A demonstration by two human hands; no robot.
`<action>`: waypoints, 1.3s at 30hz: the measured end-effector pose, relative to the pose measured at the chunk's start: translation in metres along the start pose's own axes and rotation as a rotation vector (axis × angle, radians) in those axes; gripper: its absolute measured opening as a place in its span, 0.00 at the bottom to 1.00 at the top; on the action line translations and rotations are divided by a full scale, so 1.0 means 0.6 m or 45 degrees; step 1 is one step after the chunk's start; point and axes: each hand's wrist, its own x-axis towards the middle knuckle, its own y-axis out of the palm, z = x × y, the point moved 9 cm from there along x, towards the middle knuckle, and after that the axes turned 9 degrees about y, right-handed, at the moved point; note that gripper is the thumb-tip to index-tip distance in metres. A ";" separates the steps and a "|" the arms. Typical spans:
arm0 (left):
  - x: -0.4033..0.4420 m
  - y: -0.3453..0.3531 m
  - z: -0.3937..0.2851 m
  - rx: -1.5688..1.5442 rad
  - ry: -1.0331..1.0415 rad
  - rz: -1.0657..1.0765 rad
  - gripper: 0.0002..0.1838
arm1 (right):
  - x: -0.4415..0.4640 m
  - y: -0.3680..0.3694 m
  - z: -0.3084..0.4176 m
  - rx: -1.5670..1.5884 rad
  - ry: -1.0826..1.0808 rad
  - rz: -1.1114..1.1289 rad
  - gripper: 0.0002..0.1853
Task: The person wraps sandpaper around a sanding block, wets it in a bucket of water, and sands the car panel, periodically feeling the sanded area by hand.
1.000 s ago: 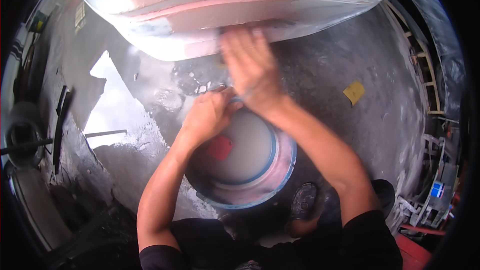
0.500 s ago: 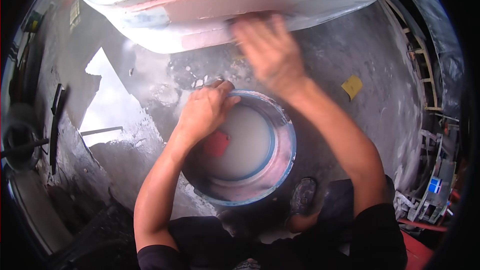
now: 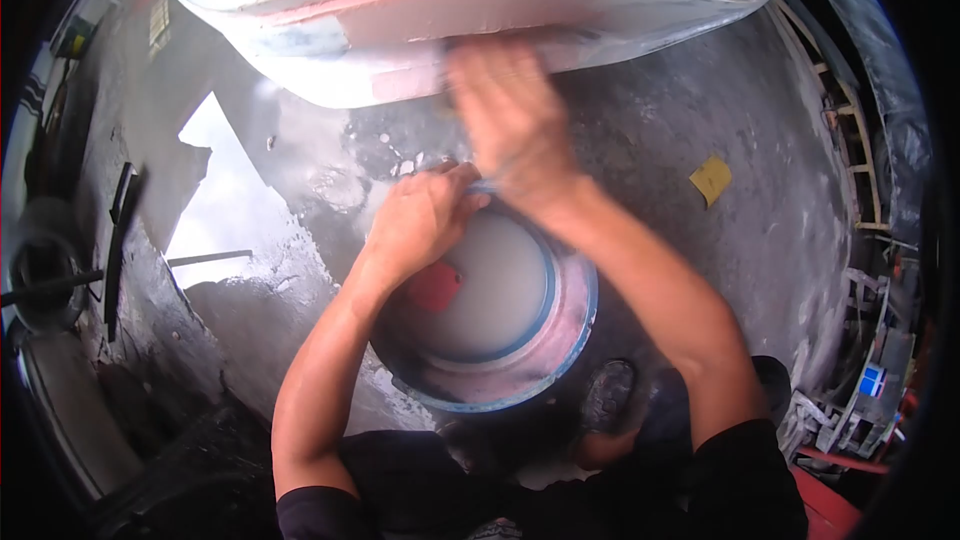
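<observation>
My left hand (image 3: 425, 215) is closed over the far left rim of a round bucket (image 3: 580, 325), its fingers wrapped around the edge. Cloudy whitish water (image 3: 505, 275) stands inside, with a flat red piece (image 3: 432, 287) at its left side. Stretched forward, my right hand (image 3: 515, 120) presses its fingers against the lower part of a curved panel (image 3: 400, 15), coloured in white, grey and pinkish patches. Motion blurs these fingers. A dark edge shows beside and under them, as of a thin pad or sheet, too smeared to name.
A yellow piece of sheet (image 3: 711, 180) lies on the grey concrete floor (image 3: 660, 130) to the right. Dark strips (image 3: 118, 240) and a wet bright patch are on the left. Racks and parts (image 3: 850, 390) line the right side. My shoe (image 3: 608, 395) is beside the bucket.
My right hand has shifted left and slightly down along the panel, the dark edge moving with it. My left hand stays on the bucket rim. The view has shifted slightly.
</observation>
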 end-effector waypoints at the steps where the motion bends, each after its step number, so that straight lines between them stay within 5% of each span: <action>1: 0.002 0.008 0.007 0.023 0.017 0.014 0.19 | 0.008 0.010 0.033 0.081 -0.063 -0.023 0.22; 7: -0.001 -0.018 -0.024 -0.013 -0.025 -0.002 0.18 | -0.022 -0.045 -0.086 -0.057 -0.032 -0.025 0.21; 11: 0.005 -0.021 -0.021 0.026 0.072 -0.084 0.18 | 0.007 0.006 0.023 0.121 0.012 -0.050 0.22; 17: -0.006 -0.023 -0.022 0.021 0.030 -0.101 0.17 | -0.030 -0.044 -0.082 -0.069 -0.036 0.000 0.22; 21: -0.002 0.011 0.015 0.085 0.075 -0.040 0.17 | 0.004 0.006 0.035 0.143 0.025 -0.082 0.22; 25: -0.005 -0.020 -0.026 0.055 0.062 -0.087 0.17 | -0.010 -0.020 -0.019 -0.041 -0.124 0.107 0.22; 29: -0.003 -0.013 -0.026 0.074 0.080 -0.084 0.17 | -0.027 -0.016 -0.058 -0.032 0.191 0.041 0.24; 32: 0.000 0.003 -0.014 0.188 0.094 -0.040 0.17 | 0.012 0.001 0.037 0.219 0.063 -0.030 0.24; 35: -0.001 -0.021 -0.032 0.113 0.130 -0.159 0.16 | -0.011 -0.020 -0.020 0.010 -0.107 0.101 0.25; 39: -0.002 -0.013 -0.033 0.125 0.070 -0.088 0.16 | -0.028 -0.024 -0.051 0.000 0.191 0.013 0.23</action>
